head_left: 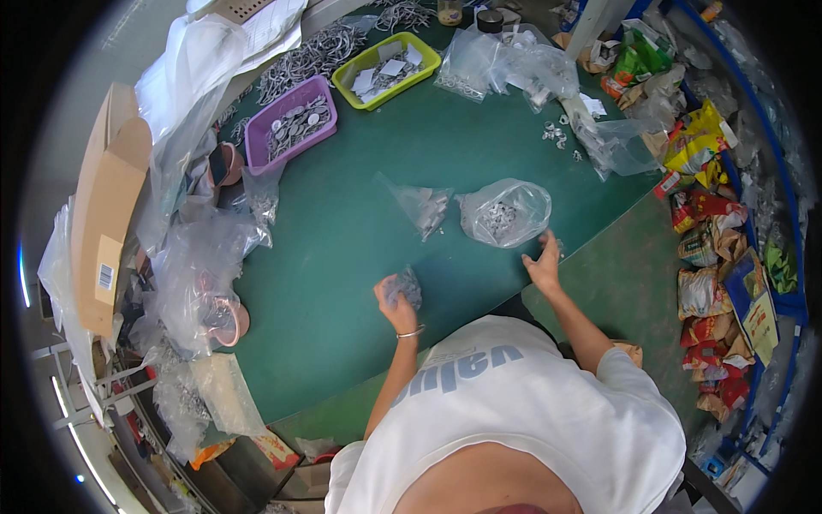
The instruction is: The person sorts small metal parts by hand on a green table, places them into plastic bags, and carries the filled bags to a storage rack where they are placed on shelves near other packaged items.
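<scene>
My left hand (394,301) is closed around a small clear plastic bag (408,286) with small metal parts, held just above the green table (342,257). A thin bracelet sits on that wrist. My right hand (543,264) hovers at the table's right edge, fingers apart and holding nothing, just below an open clear bag of metal parts (503,212). Another small clear bag (425,207) of parts lies left of the larger bag.
A purple tray (289,125) and a yellow-green tray (385,67) of metal pieces stand at the back. Loose metal hooks (312,53), clear plastic bags (531,64), and a cardboard box (107,197) crowd the edges. Colourful packets (711,257) fill blue shelving on the right.
</scene>
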`<action>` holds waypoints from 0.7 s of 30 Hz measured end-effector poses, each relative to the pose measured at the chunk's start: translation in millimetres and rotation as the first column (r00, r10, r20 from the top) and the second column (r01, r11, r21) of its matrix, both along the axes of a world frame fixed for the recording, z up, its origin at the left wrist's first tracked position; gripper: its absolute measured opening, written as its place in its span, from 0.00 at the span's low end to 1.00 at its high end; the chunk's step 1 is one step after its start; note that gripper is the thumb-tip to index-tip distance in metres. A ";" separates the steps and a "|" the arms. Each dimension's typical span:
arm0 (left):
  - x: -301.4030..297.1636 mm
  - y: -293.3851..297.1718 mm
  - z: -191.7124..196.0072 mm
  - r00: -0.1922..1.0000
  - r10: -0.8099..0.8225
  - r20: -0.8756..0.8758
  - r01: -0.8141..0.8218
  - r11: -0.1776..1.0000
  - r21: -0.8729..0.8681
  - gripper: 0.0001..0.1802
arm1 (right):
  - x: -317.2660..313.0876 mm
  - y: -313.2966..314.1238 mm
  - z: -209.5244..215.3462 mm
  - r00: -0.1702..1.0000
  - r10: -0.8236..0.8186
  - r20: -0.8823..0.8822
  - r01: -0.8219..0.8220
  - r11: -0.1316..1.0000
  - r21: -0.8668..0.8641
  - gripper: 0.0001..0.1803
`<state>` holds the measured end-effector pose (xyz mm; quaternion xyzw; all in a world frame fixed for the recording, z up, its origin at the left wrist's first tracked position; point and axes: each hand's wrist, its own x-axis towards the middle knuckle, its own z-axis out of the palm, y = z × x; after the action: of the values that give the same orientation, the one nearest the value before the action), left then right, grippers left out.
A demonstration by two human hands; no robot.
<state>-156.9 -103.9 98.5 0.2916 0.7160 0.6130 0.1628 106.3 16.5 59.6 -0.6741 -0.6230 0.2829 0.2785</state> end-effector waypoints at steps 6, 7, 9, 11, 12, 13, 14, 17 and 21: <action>10.1 12.2 -15.3 0.998 -0.053 -0.027 0.053 0.998 0.030 0.07 | -47.2 65.0 11.5 0.893 0.274 -0.358 -0.192 0.949 0.249 0.36; 14.5 15.7 -10.6 0.996 -0.053 0.067 0.051 0.998 0.034 0.07 | -53.6 75.5 7.3 0.859 0.299 -0.416 -0.222 0.949 0.224 0.31; 22.2 20.6 -2.1 0.966 -0.048 0.252 0.039 0.998 0.043 0.07 | -59.6 91.7 1.0 0.816 0.329 -0.475 -0.361 0.932 0.026 0.19; 28.9 28.6 -3.5 0.961 -0.022 0.274 -0.005 0.995 0.097 0.07 | -63.6 99.2 -4.8 0.815 0.204 -0.541 -0.196 0.978 0.074 0.11; 29.7 31.4 -3.8 0.959 -0.005 0.283 -0.031 0.992 0.122 0.08 | -67.1 102.0 -7.1 0.803 0.144 -0.578 -0.114 0.990 0.089 0.09; 30.2 32.3 -2.1 0.950 0.011 0.311 -0.029 0.998 0.055 0.08 | -68.5 105.3 2.2 0.772 0.124 -0.624 -0.116 0.992 0.053 0.09; 30.5 34.3 -0.5 0.940 0.027 0.340 -0.024 1.000 -0.012 0.10 | -64.1 111.0 13.2 0.739 0.098 -0.667 -0.119 0.993 0.015 0.09; 25.0 47.3 -2.6 0.942 0.113 0.316 -0.047 0.977 -0.210 0.18 | -65.9 121.6 67.0 0.621 0.048 -0.783 -0.082 0.997 -0.004 0.09; 9.9 87.3 -36.7 0.982 0.187 -0.028 -0.187 0.944 -0.273 0.29 | -55.4 136.7 46.4 0.684 0.003 -0.729 -0.063 0.997 -0.055 0.10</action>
<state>-147.0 -16.7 61.9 0.1974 0.8186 0.5204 0.1421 50.9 153.2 106.0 -0.5049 -0.4622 0.5555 0.4721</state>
